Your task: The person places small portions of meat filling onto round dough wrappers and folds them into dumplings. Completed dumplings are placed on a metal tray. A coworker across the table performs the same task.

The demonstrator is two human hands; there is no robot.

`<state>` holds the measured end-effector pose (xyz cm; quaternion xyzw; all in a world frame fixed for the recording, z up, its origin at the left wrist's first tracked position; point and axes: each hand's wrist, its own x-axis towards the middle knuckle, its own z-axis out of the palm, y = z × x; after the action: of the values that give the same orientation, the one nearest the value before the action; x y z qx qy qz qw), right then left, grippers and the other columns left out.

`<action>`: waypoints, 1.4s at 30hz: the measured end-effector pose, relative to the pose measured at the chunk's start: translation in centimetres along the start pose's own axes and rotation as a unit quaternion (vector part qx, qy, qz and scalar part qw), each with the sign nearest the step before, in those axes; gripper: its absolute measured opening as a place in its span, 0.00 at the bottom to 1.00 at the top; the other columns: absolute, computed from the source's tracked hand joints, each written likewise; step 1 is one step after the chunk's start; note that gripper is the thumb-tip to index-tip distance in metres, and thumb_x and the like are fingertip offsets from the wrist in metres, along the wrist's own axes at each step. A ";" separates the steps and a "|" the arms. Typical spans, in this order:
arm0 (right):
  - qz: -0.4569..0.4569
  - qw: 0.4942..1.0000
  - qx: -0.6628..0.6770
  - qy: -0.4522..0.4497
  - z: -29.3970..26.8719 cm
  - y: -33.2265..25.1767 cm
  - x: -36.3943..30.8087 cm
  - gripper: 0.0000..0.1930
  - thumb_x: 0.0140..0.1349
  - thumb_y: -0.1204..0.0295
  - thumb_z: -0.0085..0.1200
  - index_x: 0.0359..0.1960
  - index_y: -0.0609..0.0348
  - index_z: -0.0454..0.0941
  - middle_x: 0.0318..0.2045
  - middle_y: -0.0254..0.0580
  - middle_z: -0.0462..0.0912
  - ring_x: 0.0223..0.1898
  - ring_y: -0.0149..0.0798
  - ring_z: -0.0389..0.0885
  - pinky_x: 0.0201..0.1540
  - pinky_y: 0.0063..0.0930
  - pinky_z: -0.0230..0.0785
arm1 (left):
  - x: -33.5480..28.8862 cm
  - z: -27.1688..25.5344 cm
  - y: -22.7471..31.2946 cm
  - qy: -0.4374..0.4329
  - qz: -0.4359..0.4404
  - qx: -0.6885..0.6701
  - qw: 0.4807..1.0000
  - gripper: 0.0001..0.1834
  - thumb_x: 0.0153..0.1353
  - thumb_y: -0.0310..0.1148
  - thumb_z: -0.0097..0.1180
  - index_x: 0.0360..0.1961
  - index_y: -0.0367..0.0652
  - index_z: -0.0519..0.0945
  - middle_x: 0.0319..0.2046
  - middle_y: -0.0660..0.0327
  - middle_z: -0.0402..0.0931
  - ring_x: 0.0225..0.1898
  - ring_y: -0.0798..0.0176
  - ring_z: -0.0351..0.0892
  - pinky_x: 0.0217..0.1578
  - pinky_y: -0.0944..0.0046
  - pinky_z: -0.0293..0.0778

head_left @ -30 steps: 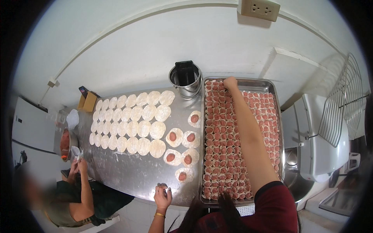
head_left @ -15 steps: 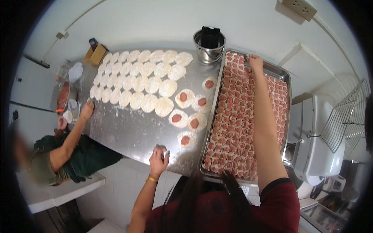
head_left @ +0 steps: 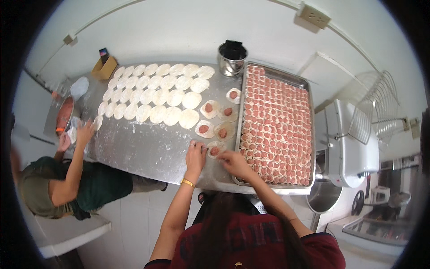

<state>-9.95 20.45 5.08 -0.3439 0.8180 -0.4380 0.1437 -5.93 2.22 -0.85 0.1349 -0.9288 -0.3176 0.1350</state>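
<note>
A round, pale wrapper (head_left: 218, 144), reddish meat (head_left: 214, 151) in its middle, lies near the front edge of the counter (head_left: 139, 143); left hand (head_left: 195, 155) and right hand (head_left: 235, 163) flank it, fingers bent; whether pinching, I cannot tell.

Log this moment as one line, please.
left hand: at left edge of meat-topped wrapper | right hand: at its right edge | tray: at right, holding rows of meat-topped pieces
</note>
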 end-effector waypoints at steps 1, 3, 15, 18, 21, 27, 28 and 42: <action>-0.003 1.000 -0.013 0.002 1.0 0.4 -1.0 0.13 0.50 0.80 0.51 0.38 0.61 0.80 0.34 0.47 0.79 0.36 0.48 0.79 0.40 0.35 0.72 | 0.3 0.0 0.1 -0.019 -0.002 -0.010 1.000 0.11 0.54 0.32 0.58 0.38 0.42 0.75 0.41 0.54 0.70 0.37 0.50 0.75 0.37 0.54 0.72; 0.025 0.999 -0.025 -0.003 1.8 -0.1 -2.8 0.11 0.51 0.78 0.50 0.37 0.61 0.80 0.36 0.49 0.79 0.37 0.51 0.79 0.41 0.37 0.71 | 0.3 -0.1 0.1 -0.055 -0.012 -0.021 0.998 0.10 0.54 0.32 0.58 0.37 0.42 0.75 0.40 0.53 0.70 0.39 0.48 0.75 0.39 0.54 0.72; 0.021 0.998 -0.022 0.055 5.0 -0.4 -7.4 0.09 0.51 0.78 0.50 0.33 0.62 0.81 0.34 0.50 0.80 0.36 0.53 0.79 0.40 0.41 0.71 | -0.2 0.8 0.3 0.009 0.049 -0.035 0.998 0.08 0.53 0.31 0.57 0.31 0.39 0.74 0.34 0.52 0.70 0.36 0.47 0.74 0.35 0.53 0.71; 0.057 0.996 -0.039 0.063 5.5 -0.6 -7.5 0.08 0.52 0.78 0.52 0.33 0.61 0.81 0.32 0.49 0.80 0.35 0.51 0.79 0.39 0.38 0.71 | -1.5 0.3 -0.9 -0.002 0.009 -0.102 0.995 0.08 0.52 0.28 0.56 0.31 0.36 0.74 0.31 0.51 0.72 0.33 0.50 0.75 0.32 0.56 0.72; 0.130 0.986 -0.051 0.087 6.2 -1.0 -6.4 0.09 0.54 0.76 0.54 0.37 0.61 0.80 0.31 0.45 0.80 0.33 0.41 0.80 0.37 0.32 0.72 | -2.9 -0.3 -2.1 -0.020 -0.207 -0.284 0.936 0.06 0.51 0.25 0.56 0.30 0.35 0.74 0.29 0.55 0.73 0.29 0.59 0.76 0.28 0.61 0.73; 0.320 0.861 0.369 0.141 10.1 1.5 -3.5 0.16 0.63 0.75 0.49 0.50 0.70 0.70 0.39 0.48 0.80 0.38 0.36 0.81 0.38 0.25 0.74 | -5.2 -1.4 -3.2 -0.027 -0.352 -0.547 0.759 0.07 0.50 0.21 0.54 0.32 0.37 0.72 0.29 0.63 0.72 0.30 0.69 0.74 0.30 0.70 0.74; 0.346 0.806 0.456 0.153 10.0 0.6 -3.0 0.17 0.63 0.74 0.48 0.52 0.71 0.68 0.39 0.50 0.80 0.38 0.37 0.81 0.39 0.24 0.74 | -5.6 -1.4 -3.7 -0.015 -0.331 -0.511 0.793 0.07 0.51 0.22 0.54 0.33 0.38 0.73 0.30 0.63 0.73 0.30 0.70 0.74 0.30 0.70 0.74; 0.097 0.973 -0.108 0.179 10.4 0.6 -0.2 0.14 0.48 0.76 0.58 0.40 0.60 0.79 0.35 0.45 0.76 0.35 0.48 0.78 0.38 0.38 0.71 | -7.6 -2.2 -4.6 0.013 -0.083 -0.149 0.985 0.25 0.46 0.21 0.53 0.50 0.39 0.75 0.40 0.49 0.76 0.39 0.52 0.77 0.44 0.61 0.72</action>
<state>-4.44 14.40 -1.38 -0.1918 0.9025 -0.3857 -0.0013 2.62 0.04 -3.37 0.1939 -0.8551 -0.4603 0.1391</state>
